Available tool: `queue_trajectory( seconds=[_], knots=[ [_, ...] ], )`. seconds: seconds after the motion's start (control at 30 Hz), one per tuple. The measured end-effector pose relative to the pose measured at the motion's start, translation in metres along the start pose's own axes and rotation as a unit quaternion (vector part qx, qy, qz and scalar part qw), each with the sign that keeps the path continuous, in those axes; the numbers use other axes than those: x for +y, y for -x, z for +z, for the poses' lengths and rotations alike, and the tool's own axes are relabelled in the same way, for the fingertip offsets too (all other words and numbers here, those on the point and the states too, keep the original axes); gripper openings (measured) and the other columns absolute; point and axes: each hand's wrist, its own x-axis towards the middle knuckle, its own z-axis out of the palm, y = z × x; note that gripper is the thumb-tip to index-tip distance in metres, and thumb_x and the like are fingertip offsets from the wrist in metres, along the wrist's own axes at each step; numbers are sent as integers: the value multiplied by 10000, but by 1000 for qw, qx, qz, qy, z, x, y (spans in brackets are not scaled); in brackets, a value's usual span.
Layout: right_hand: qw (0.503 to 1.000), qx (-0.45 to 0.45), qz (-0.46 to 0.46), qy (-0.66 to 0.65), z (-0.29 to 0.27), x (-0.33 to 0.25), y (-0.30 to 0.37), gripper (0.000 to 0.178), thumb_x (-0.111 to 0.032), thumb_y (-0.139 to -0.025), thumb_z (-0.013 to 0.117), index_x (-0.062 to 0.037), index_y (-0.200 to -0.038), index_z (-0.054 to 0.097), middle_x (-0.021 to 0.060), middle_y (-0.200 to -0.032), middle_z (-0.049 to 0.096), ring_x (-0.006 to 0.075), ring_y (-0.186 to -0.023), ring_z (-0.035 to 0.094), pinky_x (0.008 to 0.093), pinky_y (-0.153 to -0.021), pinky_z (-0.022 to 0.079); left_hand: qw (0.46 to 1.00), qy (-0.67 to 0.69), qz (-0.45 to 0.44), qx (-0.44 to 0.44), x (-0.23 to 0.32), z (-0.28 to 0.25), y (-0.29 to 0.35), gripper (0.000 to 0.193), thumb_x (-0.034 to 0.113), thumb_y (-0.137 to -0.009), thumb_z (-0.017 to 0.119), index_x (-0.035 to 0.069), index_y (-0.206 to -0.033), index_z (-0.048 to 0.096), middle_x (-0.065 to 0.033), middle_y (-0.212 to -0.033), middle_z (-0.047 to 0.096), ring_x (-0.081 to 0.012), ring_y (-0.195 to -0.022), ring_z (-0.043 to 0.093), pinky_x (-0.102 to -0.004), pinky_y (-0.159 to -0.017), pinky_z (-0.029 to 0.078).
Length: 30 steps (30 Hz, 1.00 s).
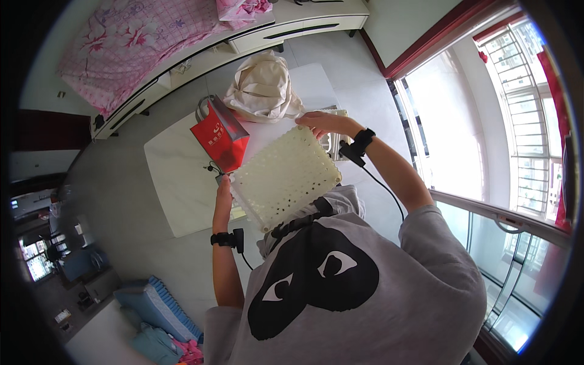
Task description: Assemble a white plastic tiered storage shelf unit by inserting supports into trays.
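A pale cream plastic panel (283,173), perforated with small holes and scalloped along its edges, is held tilted in front of my body. At its left edge my left hand (224,193) is closed on the rim. My right hand (325,123) grips the far right corner, its fingers partly hidden behind the panel. Beyond the panel stands a red and grey carrier bag (222,137), with a cream cloth bag (261,88) farther back. Partly hidden near my right wrist lies a white plastic frame-like piece (342,114).
The bags rest on a pale marbled table (173,176). At the back, a long low cabinet (298,38) is partly covered by a pink floral cloth (134,45). Sliding glass doors (486,243) stand on the right. Blue folded bedding (155,310) lies at the lower left.
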Motion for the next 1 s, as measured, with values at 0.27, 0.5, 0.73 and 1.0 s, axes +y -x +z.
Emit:
queue_trajectory(
  seconds=[0.27, 0.5, 0.73, 1.0],
  knots=[
    [976, -10, -121, 181, -4, 67, -39, 919, -599, -838, 579, -42, -1479, 230, 172, -1481, 340, 269, -1355, 343, 376, -1107, 292, 920, -384, 69, 33, 61, 3, 7, 447, 359, -983, 464, 2, -1247, 520, -170, -1214, 587, -297, -1108, 561, -369, -944, 422],
    [989, -34, -81, 118, 5, 18, 5, 1108, -837, -738, 421, -82, -1504, 154, 193, -1525, 239, 327, -1410, 237, 411, -1153, 176, 857, -491, 142, -66, 157, 127, 31, 462, 291, -930, 571, 6, -1280, 472, -216, -1235, 553, -364, -1153, 523, -415, -960, 412],
    [959, -105, -235, -117, 14, 87, -30, 822, -581, -849, 503, -78, -1464, 295, 146, -1487, 339, 303, -1384, 293, 418, -1138, 239, 757, -597, 250, -89, 160, 198, -10, 485, 270, -939, 567, -16, -1313, 451, -213, -1315, 489, -352, -1202, 480, -404, -1003, 384],
    [932, 20, -362, 14, 20, 89, -51, 423, -167, -848, 600, -89, -1263, 569, 141, -1268, 554, 311, -1190, 489, 414, -1018, 383, 806, -576, 130, -37, 146, 226, -37, 282, 134, -893, 613, 31, -1153, 576, -163, -1076, 636, -327, -993, 606, -384, -855, 471]
  ],
)
